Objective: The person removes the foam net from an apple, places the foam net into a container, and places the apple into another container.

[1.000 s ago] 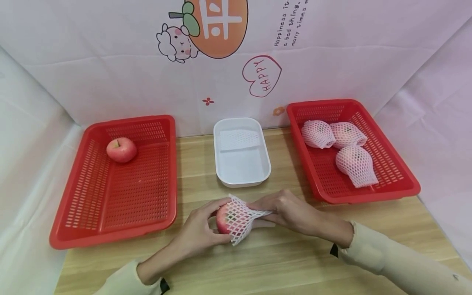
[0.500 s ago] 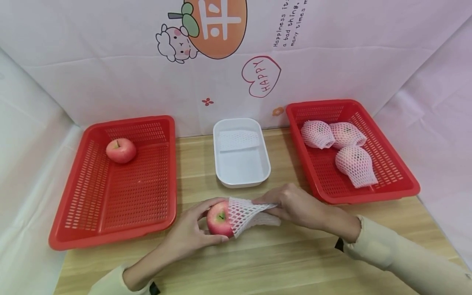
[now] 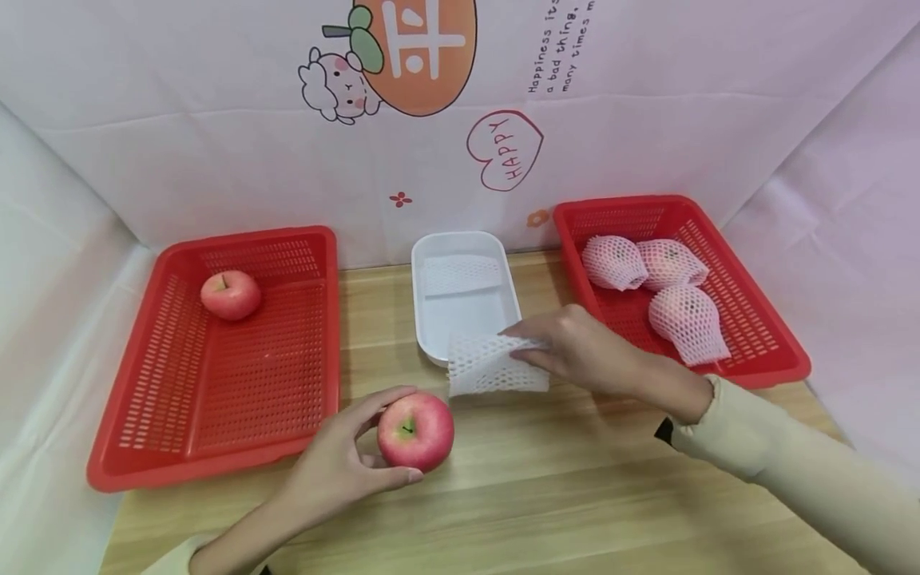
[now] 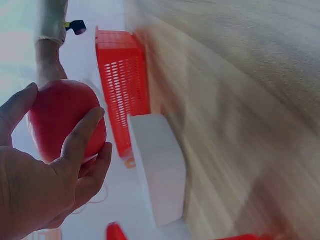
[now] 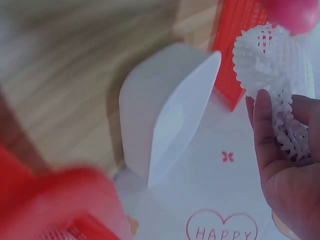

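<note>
Head view: at 1 o'clock, the cloth print reads "HAPPY"; left grip holds an apple at 7 o'clock, right grip pinches netting. Left wrist: apple at 9 o'clock, white tray at 6. Right wrist: "HAPPY" at 5.

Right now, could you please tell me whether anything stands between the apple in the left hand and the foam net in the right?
Nothing visible does: the apple, held by the left hand, and the net, pinched by the right hand, have only a gap between them. The white tray lies beyond, not between.
</note>
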`<state>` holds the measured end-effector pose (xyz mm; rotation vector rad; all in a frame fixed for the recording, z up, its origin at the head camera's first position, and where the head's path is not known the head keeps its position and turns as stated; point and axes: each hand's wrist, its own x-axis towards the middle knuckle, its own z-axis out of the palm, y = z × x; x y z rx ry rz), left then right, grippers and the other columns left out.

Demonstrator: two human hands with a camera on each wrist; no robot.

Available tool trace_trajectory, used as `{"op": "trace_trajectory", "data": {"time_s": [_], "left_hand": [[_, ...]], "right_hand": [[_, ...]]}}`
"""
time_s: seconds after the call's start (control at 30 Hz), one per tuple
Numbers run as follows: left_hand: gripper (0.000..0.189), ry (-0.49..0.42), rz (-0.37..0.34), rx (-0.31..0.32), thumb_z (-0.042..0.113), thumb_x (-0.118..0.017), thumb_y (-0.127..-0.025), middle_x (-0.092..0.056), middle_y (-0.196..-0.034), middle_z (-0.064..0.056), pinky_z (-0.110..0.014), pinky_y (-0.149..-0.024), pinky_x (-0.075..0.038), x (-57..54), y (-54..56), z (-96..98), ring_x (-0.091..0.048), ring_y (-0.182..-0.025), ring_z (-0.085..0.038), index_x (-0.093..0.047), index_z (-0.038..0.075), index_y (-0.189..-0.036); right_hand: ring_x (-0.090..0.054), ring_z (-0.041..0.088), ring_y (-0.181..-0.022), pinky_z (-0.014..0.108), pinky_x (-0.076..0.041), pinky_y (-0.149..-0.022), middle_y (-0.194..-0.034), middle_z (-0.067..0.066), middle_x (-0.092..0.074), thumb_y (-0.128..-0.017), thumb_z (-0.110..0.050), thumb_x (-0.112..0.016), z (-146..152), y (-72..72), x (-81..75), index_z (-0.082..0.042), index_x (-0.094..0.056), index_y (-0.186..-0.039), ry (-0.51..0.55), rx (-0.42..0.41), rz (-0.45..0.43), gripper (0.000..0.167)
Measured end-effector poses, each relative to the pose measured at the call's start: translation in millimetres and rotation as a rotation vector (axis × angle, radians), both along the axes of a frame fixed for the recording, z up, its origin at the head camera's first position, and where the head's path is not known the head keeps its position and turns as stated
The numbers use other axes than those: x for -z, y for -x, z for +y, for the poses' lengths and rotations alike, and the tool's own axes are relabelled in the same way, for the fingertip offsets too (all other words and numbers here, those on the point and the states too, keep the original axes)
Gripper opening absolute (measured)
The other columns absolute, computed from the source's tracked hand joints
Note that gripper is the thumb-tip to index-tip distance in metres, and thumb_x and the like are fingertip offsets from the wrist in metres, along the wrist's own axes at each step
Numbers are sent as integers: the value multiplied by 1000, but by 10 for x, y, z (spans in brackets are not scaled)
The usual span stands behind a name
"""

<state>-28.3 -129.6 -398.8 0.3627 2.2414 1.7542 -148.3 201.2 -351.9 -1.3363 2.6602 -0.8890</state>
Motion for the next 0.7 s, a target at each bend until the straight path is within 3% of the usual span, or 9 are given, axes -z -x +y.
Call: {"op": "trace_trajectory", "data": {"time_s": [0.17, 0.3, 0.43, 0.57, 0.7], "left_hand": [[79, 88, 94, -30, 26, -98, -76, -66, -141, -4, -29, -78, -64, -187, -65, -84, -71, -101, -11, -61, 25, -146], [79, 51, 69, -40, 24, -98, -77, -66, -139, -6, -32, -73, -65, -313, -93, -160, -72, -101, -13, -61, 24, -147], [79, 48, 63, -50, 23, -98, -76, -65, -140, -6, -32, -77, -66, -411, -84, -247, -70, -113, -17, -60, 22, -146], [79, 110, 59, -76, 25, -97, -78, -64, -141, -8, -31, -78, -65, -514, -67, -354, -70, -113, -18, -59, 23, -147], [80, 180, 37, -111, 29, -96, -79, -60, -146, -2, -30, -80, -65, -618, -33, -458, -67, -120, -17, -57, 31, -148]], "right_hand": [[-72, 7, -83, 28, -64, -78, -105, 4, -81, -88, -6, -87, 20, 190, -79, -5, -79, -120, -58, 39, 31, 33], [-75, 11, -83, 30, -65, -76, -105, 7, -81, -88, -7, -87, 32, 333, -128, -3, -79, -120, -99, 62, 60, 33], [-73, 13, -76, 30, -65, -72, -104, 10, -81, -87, -9, -88, 31, 467, -170, -3, -79, -120, -131, 103, 59, 35], [-70, 14, -71, 28, -64, -69, -105, 12, -80, -89, -10, -86, -2, 598, -213, -2, -78, -123, -165, 134, 23, 36], [-71, 16, -73, 30, -65, -69, -109, 15, -80, -90, -10, -85, -53, 737, -258, -1, -76, -126, -192, 140, 12, 38]]}}
